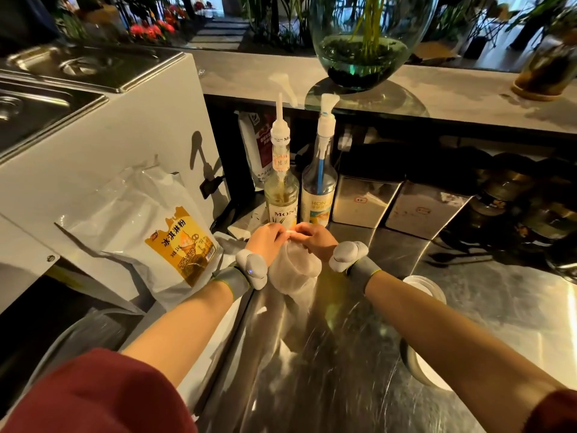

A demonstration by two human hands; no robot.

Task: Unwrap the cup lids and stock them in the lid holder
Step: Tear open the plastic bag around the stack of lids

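**Opening the lid sleeve**

Both sets of fingers pinch the far end of the wrap [295,270]: left hand [265,242], right hand [315,239]. The wrapped lids lie on the steel counter [468,276], near two syrup bottles [299,189]. Better to tear slowly, keeping the stack steady.

Maroon sleeves [103,392], grey wristbands [232,281] with pods

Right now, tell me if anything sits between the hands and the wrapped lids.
Nothing does. The left hand and right hand both already pinch the far end of the plastic-wrapped sleeve of lids on the steel counter. The syrup bottles stand just beyond, not between.
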